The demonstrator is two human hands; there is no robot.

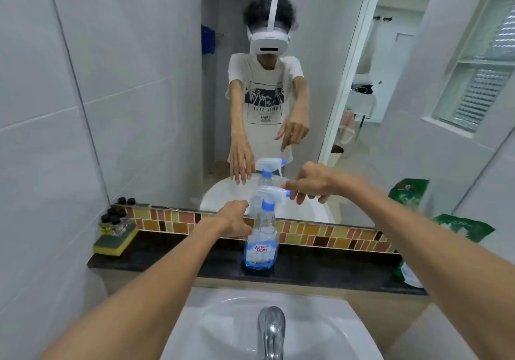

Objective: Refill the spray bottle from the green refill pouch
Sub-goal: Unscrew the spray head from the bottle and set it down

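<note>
Bottle (pixel 261 244) stood near the middle of the dark ledge (pixel 172 259), about a third full of blue liquid, sprayer still on. Left hand (pixel 234 221) curled loosely beside its neck; whether it gripped, I cannot tell. Right hand (pixel 312 182) pinched the sprayer nozzle. Pouch (pixel 464 227) lay untouched at the ledge's right end, so opening and pouring remained. Sponge (pixel 115 241) sat at the left end, below the mirror (pixel 167 80); sink (pixel 231 329) in front.

Spray bottle (pixel 261 244) mid-ledge (pixel 172 259) behind the sink (pixel 223 329) (sponge (pixel 114 242) far left, refill pouch (pixel 463 227) far right).
</note>
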